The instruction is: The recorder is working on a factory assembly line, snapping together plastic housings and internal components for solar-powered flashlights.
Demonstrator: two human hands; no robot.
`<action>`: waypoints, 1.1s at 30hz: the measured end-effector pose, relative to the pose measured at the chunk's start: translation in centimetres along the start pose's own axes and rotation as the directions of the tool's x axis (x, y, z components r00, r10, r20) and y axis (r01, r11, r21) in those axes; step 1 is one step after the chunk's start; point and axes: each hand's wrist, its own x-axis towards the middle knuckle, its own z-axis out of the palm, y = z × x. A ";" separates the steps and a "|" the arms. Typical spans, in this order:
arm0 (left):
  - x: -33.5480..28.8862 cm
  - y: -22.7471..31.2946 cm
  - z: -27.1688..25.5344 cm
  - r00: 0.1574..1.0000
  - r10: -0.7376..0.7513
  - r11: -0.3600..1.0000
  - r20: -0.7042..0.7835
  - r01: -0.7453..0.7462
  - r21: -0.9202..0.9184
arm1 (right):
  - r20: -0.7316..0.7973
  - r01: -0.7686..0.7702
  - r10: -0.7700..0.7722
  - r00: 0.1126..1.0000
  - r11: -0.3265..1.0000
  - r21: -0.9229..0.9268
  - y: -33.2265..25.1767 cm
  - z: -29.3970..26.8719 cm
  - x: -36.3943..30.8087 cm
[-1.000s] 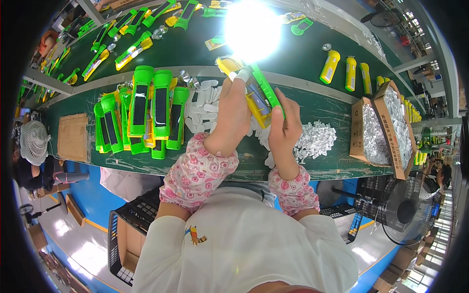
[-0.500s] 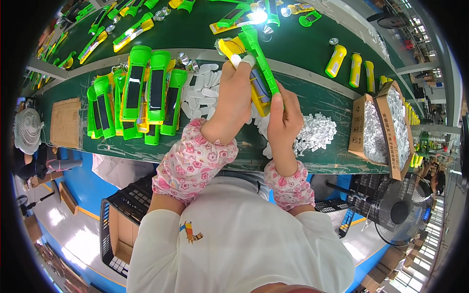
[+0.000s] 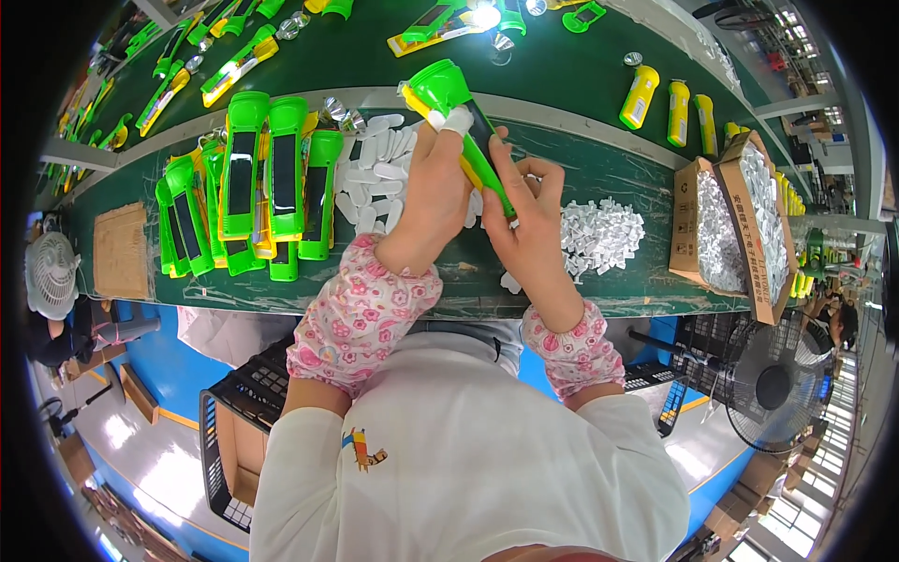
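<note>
Over the green worktable [image 3: 449,281] I hold a flashlight [image 3: 440,86] with a green upper shell, a dark panel and a yellow lower shell. My left hand [image 3: 431,192] is closed around its head end, a white covering on one finger. My right hand [image 3: 529,225] grips the narrow tail end between thumb and fingers. The two shells lie together, hiding the inside. Left of my hands is a stack of similar green and yellow flashlights [image 3: 242,183]. White oval plastic pieces [image 3: 379,171] lie beside my left hand, and a heap of small white parts [image 3: 601,239] is right of my right hand.
Beyond the table's raised edge, a green conveyor belt [image 3: 562,70] carries flashlight shells, reflectors and yellow bodies [image 3: 640,97]. A cardboard box [image 3: 688,215] of small pale parts stands at the right. A cardboard sheet [image 3: 120,251] lies at far left, and a black fan [image 3: 773,386] is below right.
The green shell, tilted open with the insides showing, has been brought down onto the yellow shell. My right hand has shifted its hold on the tail; the flashlight has turned, panel upward.
</note>
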 end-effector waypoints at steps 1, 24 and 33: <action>0.4 0.3 -0.9 0.999 -0.013 0.999 0.037 0.012 0.033 | 0.066 -0.019 0.019 0.998 1.000 -0.002 -0.1 -0.2 -0.2; 0.0 1.9 -4.3 0.954 -0.298 0.946 0.014 0.298 -0.128 | 0.536 0.160 -0.085 0.840 0.983 -0.095 12.3 -5.8 4.1; -2.1 0.5 -3.2 0.973 -0.193 0.968 0.126 0.167 0.190 | 0.423 0.006 -0.129 0.897 0.960 0.281 5.2 -7.2 6.2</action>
